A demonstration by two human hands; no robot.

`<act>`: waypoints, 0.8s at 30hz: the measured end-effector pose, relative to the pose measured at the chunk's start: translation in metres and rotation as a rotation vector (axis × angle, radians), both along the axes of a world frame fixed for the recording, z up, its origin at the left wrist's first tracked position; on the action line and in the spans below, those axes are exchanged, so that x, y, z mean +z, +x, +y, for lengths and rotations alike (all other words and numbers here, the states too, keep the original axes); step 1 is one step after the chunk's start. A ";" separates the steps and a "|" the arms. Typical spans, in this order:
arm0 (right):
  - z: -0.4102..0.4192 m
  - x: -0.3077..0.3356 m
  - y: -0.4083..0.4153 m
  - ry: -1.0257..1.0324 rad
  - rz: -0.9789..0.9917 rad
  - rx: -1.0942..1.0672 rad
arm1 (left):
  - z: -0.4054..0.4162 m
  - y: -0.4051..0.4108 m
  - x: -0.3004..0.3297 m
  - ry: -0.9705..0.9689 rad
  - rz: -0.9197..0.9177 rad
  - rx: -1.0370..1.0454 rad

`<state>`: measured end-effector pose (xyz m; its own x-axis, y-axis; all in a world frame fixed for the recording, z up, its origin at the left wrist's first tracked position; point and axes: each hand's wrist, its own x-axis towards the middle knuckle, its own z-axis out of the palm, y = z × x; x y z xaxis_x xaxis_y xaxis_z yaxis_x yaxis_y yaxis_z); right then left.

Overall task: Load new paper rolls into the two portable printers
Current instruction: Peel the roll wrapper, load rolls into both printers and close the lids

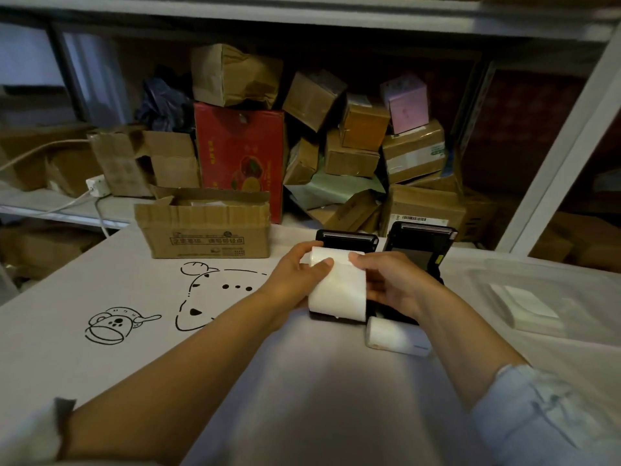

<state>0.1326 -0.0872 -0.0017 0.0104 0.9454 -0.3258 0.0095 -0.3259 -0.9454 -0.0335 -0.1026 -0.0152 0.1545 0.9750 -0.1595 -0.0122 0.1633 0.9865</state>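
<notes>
Two black portable printers stand side by side on the white table, both with lids raised: the left printer (346,238) and the right printer (420,245). I hold a white paper roll (337,290) over the left printer's open bay, with a strip of paper pulled out toward me. My left hand (299,274) grips the roll's left end, thumb on top. My right hand (386,284) grips its right side. A second white paper roll (396,336) lies on the table in front of the right printer.
An open cardboard box (205,227) sits left of the printers. A clear plastic bin (551,297) with white paper stacks stands at the right. Piled boxes (336,136) fill the shelf behind. The tablecloth (134,314) carries cartoon drawings.
</notes>
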 end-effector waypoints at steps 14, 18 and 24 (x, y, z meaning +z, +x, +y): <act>-0.003 -0.010 0.014 0.085 -0.072 0.013 | 0.011 0.018 0.001 -0.126 0.162 0.081; 0.003 -0.012 0.013 0.166 -0.163 -0.034 | 0.015 0.019 -0.003 -0.048 0.181 0.104; 0.017 -0.034 0.008 0.243 -0.641 -0.078 | 0.019 0.016 -0.015 -0.050 0.340 0.107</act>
